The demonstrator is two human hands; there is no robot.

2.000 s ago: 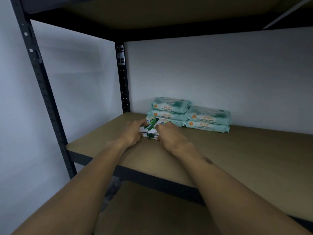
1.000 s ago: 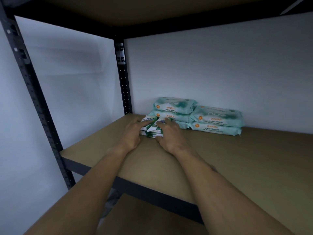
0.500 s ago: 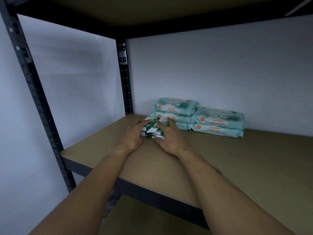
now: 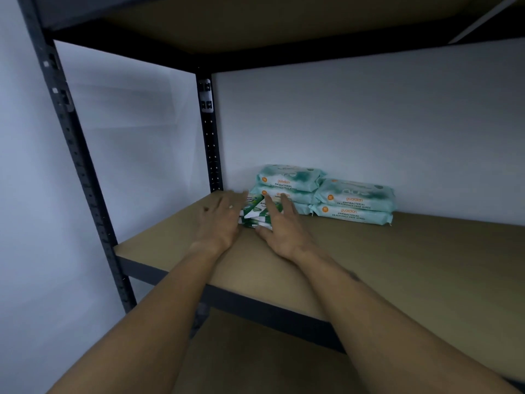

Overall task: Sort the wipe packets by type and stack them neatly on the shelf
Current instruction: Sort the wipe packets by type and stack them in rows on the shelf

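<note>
Brown shelf board carries your teal wipe packets near its back-left corner (two piles, touching). Small green packets sit just in front; your left hand and right hand flank them, fingers straight. You seem to be squaring them; next, press the edges flush.

Left hand, right hand: both flat

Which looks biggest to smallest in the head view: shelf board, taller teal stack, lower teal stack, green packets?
1. shelf board
2. taller teal stack and lower teal stack: about alike, not ranked; the right hand hides part of the taller one
3. green packets: smallest, partly hidden by the left hand and right hand
</note>
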